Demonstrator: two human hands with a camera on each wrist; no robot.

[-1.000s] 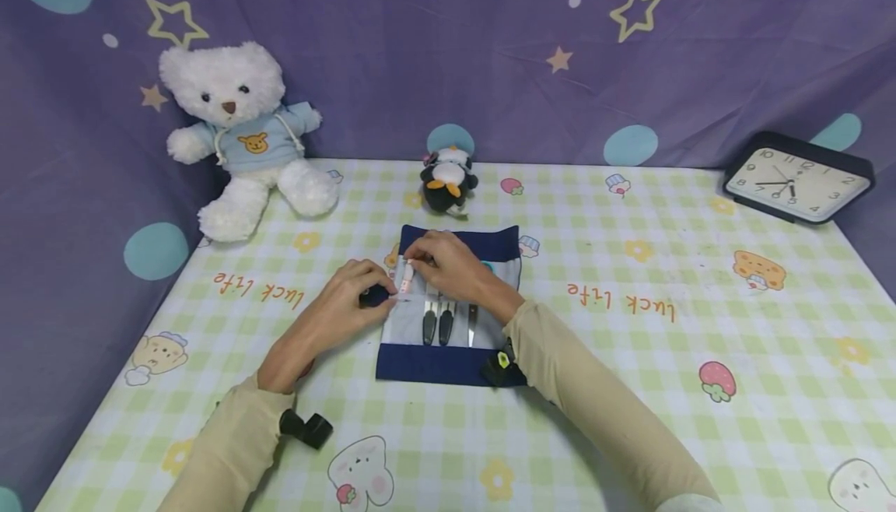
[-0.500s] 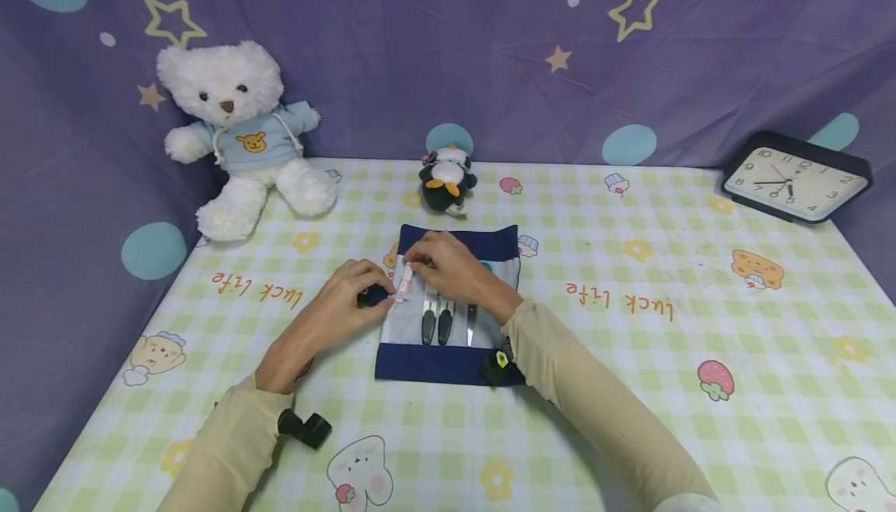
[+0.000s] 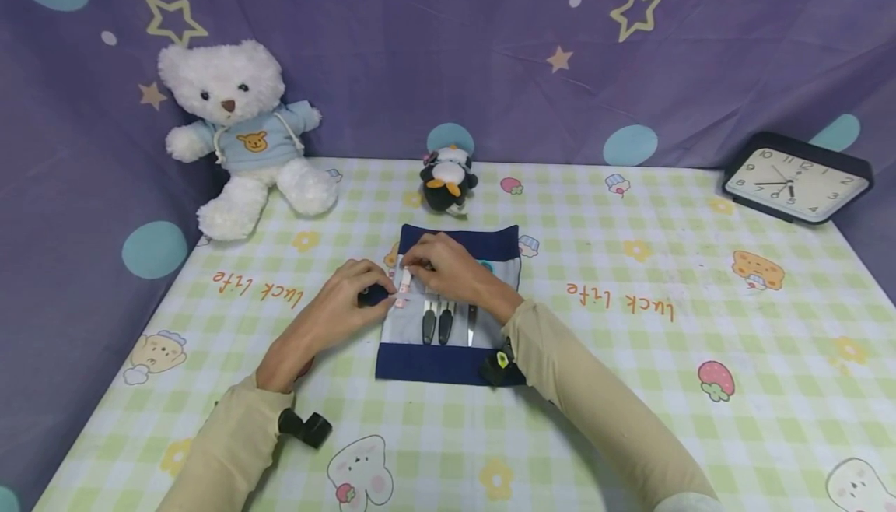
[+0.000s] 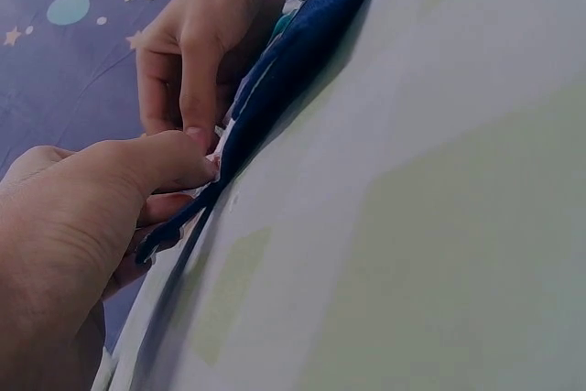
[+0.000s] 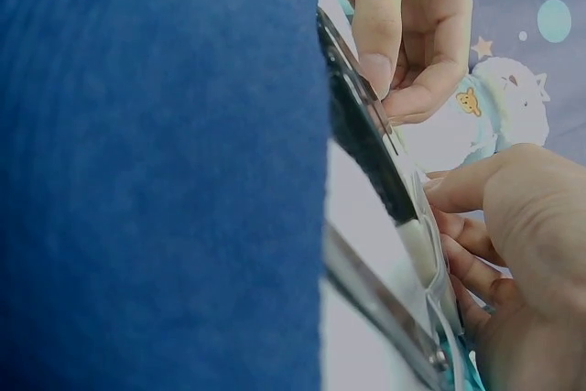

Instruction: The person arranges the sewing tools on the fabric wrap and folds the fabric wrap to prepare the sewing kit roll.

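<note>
A navy cloth tool roll [image 3: 448, 364] with a pale grey inside lies unfolded on the table. My left hand [image 3: 343, 302] pinches its left edge, thumb above and fingers under the cloth, as the left wrist view shows. My right hand [image 3: 448, 267] pinches the upper end of a slim pink-and-white stick [image 3: 404, 285], whose kind I cannot tell. The stick's lower end shows past a pale band near the left thumb. Two black-handled tools [image 3: 429, 327] and a slim metal tool [image 3: 472, 327] lie in the roll; their upper parts are hidden by the right hand.
A white teddy bear [image 3: 255, 138] sits at the back left. Behind the roll lies a penguin plush [image 3: 448, 180]. A black-framed clock [image 3: 798, 179] stands at the back right. A checked cloth covers the table [image 3: 616, 419].
The pink-and-white stick has slid toward the near side, and its lower end now shows beyond the pale band. The right fingers moved slightly with it. The left hand stays at the edge.
</note>
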